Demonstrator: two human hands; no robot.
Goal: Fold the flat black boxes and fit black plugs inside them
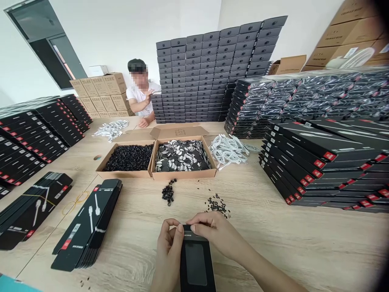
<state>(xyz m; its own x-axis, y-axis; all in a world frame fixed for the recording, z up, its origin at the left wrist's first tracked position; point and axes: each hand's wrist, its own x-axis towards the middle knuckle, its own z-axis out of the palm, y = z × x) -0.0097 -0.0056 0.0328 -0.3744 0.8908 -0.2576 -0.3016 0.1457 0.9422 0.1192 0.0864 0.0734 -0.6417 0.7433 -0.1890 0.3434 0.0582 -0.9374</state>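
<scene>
We saw our left hand point(168, 253) and right hand point(216, 234), each grip pressed together, pinching the top end of a slim black cardboard package point(194, 253) with a dark rectangular window. It lay on the pale wooden tabletop point(291, 247), near a scatter of small black pieces point(217, 205).

Near, the windowed box point(195, 259) is black; farther off, the round pieces point(182, 156) are black-and-white — the coiled cables point(227, 150) white, the counter point(304, 251) pale streaked wood.
</scene>
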